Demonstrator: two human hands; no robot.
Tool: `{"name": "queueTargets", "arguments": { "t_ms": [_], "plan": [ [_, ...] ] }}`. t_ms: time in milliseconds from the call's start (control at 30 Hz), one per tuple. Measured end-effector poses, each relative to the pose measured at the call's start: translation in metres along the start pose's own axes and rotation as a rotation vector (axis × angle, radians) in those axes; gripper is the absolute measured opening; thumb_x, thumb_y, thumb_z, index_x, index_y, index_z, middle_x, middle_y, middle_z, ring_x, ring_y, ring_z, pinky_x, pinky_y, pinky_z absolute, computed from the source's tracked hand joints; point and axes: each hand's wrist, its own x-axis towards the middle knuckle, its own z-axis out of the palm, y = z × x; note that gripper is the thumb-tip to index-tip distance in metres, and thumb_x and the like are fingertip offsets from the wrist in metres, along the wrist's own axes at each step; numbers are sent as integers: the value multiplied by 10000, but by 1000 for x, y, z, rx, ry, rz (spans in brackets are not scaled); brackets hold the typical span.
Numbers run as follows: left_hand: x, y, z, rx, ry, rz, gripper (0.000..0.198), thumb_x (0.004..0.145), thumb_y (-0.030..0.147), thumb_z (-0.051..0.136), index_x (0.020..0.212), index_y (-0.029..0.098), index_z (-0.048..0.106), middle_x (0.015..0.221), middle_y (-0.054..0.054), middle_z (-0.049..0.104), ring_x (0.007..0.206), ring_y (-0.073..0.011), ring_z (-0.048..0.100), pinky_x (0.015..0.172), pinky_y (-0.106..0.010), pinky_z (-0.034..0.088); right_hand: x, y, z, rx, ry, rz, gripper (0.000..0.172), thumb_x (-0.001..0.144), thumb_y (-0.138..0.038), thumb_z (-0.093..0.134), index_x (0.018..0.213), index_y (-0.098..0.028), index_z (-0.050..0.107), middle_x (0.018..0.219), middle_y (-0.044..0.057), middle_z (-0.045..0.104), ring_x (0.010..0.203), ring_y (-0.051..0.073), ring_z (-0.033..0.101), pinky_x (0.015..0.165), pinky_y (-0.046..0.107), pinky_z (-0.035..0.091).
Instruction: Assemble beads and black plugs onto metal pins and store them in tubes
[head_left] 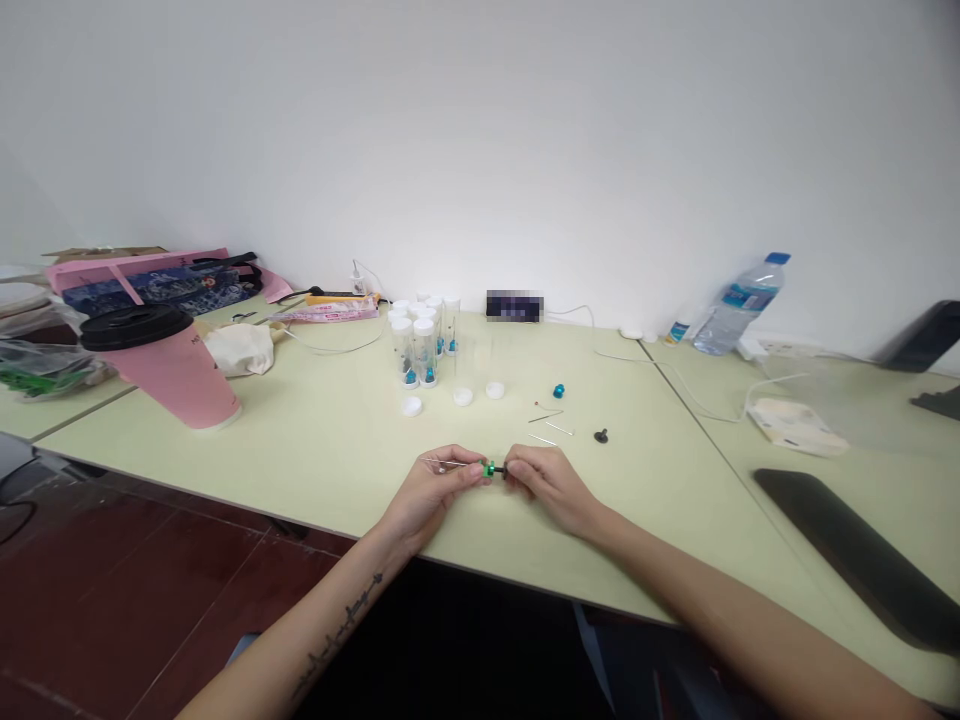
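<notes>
My left hand (442, 485), near the table's front edge, pinches a small green plastic part (488, 469). Thin metal rods (442, 462) stick out to the left from the same fingers. My right hand (551, 482) is closed on a small black piece with a disc end (504, 470), whose stem meets the green part. Beyond my hands lie a teal part (559, 391), a similar black stemmed disc (601, 436) and several thin metal pins (559, 428). White caps (412, 406) lie further left, in front of several clear tubes (403, 352) with teal parts inside.
A pink cup (176, 365) with a black lid stands at the left, near a white cloth (240, 348). A black elongated pad (855, 550) lies at the right. A water bottle (741, 305) leans by the wall, near a cable (690, 385) and a blurred dark device (515, 306).
</notes>
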Motion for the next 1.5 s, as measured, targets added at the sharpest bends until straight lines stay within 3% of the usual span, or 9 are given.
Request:
{"name": "queueTargets", "arguments": {
  "t_ms": [233,467,633,867,1033,1233,1400,1500],
  "plan": [
    [0,0,1,5,10,9,246,602,229,855,770,122,712,762,-47,726,735,-133,652,831,-280,475,-2,2,0,35,82,-17,517,987,-548,241,881,-192,600,581,-4,558,585,162,565,644,295,447],
    [0,0,1,7,13,2,234,616,219,847,773,117,705,776,-59,730,755,-135,655,841,-271,471,-2,1,1,37,69,-11,493,1000,-491,282,780,-194,608,600,2,583,521,138,526,597,277,433],
    [0,0,1,9,15,-7,257,609,232,852,789,123,705,751,-53,724,738,-134,652,811,-264,473,-3,1,-1,46,101,-18,481,984,-540,278,943,-197,613,615,3,590,576,161,565,640,294,455],
    [2,-2,-1,17,25,-3,255,607,224,852,791,126,705,785,-55,736,757,-133,662,844,-262,466,-2,1,0,52,70,-13,520,994,-517,273,848,-188,648,637,10,619,480,126,497,596,281,438],
    [3,-3,-3,27,19,-2,267,610,213,850,816,126,704,802,-58,739,766,-132,662,850,-266,458,-3,1,0,63,97,-24,523,981,-557,259,966,-188,629,663,15,624,554,150,554,657,295,456],
    [3,-2,-2,32,16,-4,263,606,208,852,810,129,706,800,-54,738,770,-128,656,855,-260,448,-2,2,1,59,79,-8,524,1000,-498,281,834,-183,666,645,11,641,485,123,503,622,284,439],
    [2,-2,-2,31,-5,0,252,636,211,837,834,128,706,799,-53,733,772,-125,646,826,-251,451,-2,2,1,68,117,-13,493,998,-507,273,980,-182,644,627,7,620,575,155,577,678,300,458],
    [3,-2,-2,45,-10,9,238,650,204,828,838,123,707,785,-49,727,766,-119,638,812,-240,447,-2,3,1,72,113,-26,513,989,-524,289,947,-178,665,627,12,617,595,160,591,693,305,460]
  ]
}}
